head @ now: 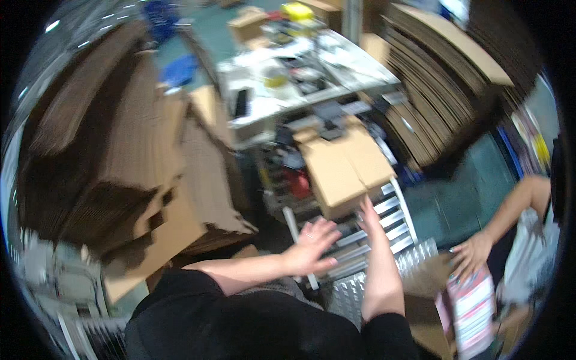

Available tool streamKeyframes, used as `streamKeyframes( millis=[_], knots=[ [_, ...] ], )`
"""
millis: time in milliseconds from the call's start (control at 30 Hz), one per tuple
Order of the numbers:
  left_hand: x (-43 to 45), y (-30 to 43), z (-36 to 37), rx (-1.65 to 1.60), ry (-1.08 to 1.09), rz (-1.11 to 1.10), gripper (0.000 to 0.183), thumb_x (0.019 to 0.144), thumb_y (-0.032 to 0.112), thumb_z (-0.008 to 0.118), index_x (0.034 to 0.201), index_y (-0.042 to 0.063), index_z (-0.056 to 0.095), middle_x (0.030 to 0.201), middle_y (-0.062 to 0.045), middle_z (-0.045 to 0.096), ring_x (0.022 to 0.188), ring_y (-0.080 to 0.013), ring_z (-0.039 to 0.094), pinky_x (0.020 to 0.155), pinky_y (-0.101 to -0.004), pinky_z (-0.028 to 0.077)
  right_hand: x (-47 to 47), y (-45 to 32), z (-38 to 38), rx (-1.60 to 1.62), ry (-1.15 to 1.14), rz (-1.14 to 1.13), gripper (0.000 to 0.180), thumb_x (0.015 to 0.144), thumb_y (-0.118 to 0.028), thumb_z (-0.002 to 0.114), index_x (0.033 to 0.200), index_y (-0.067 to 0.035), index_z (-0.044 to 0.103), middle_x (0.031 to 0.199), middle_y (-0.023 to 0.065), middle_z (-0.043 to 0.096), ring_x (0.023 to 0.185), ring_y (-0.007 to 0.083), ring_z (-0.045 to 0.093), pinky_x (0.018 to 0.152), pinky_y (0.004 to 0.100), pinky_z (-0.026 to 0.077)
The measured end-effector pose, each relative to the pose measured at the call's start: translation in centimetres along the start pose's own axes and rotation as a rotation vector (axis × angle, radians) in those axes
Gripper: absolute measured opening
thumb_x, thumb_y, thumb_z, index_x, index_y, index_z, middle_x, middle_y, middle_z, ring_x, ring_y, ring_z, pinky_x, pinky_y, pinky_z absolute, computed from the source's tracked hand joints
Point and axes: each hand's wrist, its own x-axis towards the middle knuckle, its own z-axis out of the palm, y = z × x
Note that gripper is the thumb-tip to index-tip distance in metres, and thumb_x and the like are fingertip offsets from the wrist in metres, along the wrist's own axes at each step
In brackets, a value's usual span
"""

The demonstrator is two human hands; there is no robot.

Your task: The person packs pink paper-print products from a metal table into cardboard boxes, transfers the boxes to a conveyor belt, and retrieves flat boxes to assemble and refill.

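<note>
A closed cardboard box [344, 166] with a centre seam along its top lies on a roller conveyor [391, 207], under a dark tape head [330, 123]. My left hand [312, 247] hovers above the rollers short of the box, fingers spread and empty; it wears a ring. At the box's near edge is my right hand [370, 216], its fingers extended toward the cardboard. Motion blur hides whether those fingertips touch it. Neither hand grips anything.
Stacks of flattened cardboard [130, 130] rise at left, more flattened cartons [441, 99] at right. A cluttered white table [288, 96] stands beyond the box. At lower right, a co-worker's hand [474, 252] rests on a printed package [472, 310] beside an open carton [423, 288].
</note>
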Motion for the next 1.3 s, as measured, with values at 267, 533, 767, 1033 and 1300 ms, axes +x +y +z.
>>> streamKeyframes(
  millis=[267, 533, 767, 1033, 1300],
  knots=[
    [-9.7, 7.8, -20.7, 0.702, 0.761, 0.259, 0.078, 0.078, 0.042, 0.074, 0.14, 0.01, 0.039, 0.145, -0.015, 0.034, 0.138, -0.0358, 0.028, 0.112, -0.0558, 0.022, -8.6, 17.8, -0.2, -0.211, -0.09, -0.149, 0.022, 0.093, -0.031, 0.063, 0.105, -0.013, 0.061, 0.084, 0.002, 0.065, 0.069, 0.0118, 0.058, 0.062, 0.0267, 0.047],
    [-18.6, 13.1, -48.7, 1.56, 1.006, -0.523, 0.075, 0.084, 0.055, 0.061, 0.136, 0.004, 0.045, 0.139, -0.018, 0.047, 0.127, -0.0315, 0.047, 0.105, -0.0416, 0.04, -17.4, 14.0, 3.5, -0.547, -0.061, -0.304, 0.042, 0.091, -0.017, 0.061, 0.129, 0.0, 0.053, 0.089, 0.0068, 0.069, 0.078, 0.0115, 0.062, 0.068, 0.0239, 0.049],
    [-19.1, 13.0, -51.4, 0.996, 0.827, -0.952, 0.039, 0.089, 0.042, 0.058, 0.1, 0.008, 0.072, 0.104, -0.016, 0.07, 0.097, -0.0298, 0.067, 0.086, -0.0413, 0.053, -22.6, 12.6, 4.3, -0.456, -0.031, -0.376, 0.038, 0.094, -0.013, 0.054, 0.13, -0.002, 0.053, 0.099, 0.0075, 0.069, 0.079, 0.009, 0.062, 0.066, 0.0218, 0.049],
    [-20.5, 23.9, -49.3, 1.715, 1.042, -0.01, 0.023, 0.095, 0.028, 0.058, 0.104, 0.008, 0.064, 0.091, -0.011, 0.068, 0.081, -0.0256, 0.066, 0.072, -0.0337, 0.052, -35.4, 5.2, 3.1, -0.629, 0.348, -0.91, 0.036, 0.087, -0.014, 0.066, 0.123, -0.007, 0.061, 0.098, 0.0088, 0.068, 0.089, 0.0174, 0.064, 0.079, 0.0303, 0.05],
    [-12.2, 35.3, -41.9, 1.045, 1.039, 0.545, 0.026, 0.096, 0.029, 0.057, 0.107, 0.006, 0.065, 0.089, -0.007, 0.066, 0.081, -0.0192, 0.062, 0.074, -0.0293, 0.048, -53.2, -3.0, 2.9, -0.87, 0.629, -1.196, 0.109, 0.065, -0.033, 0.086, 0.15, -0.005, 0.022, 0.15, 0.0197, 0.033, 0.139, 0.0324, 0.033, 0.114, 0.0401, 0.025]
  ],
)
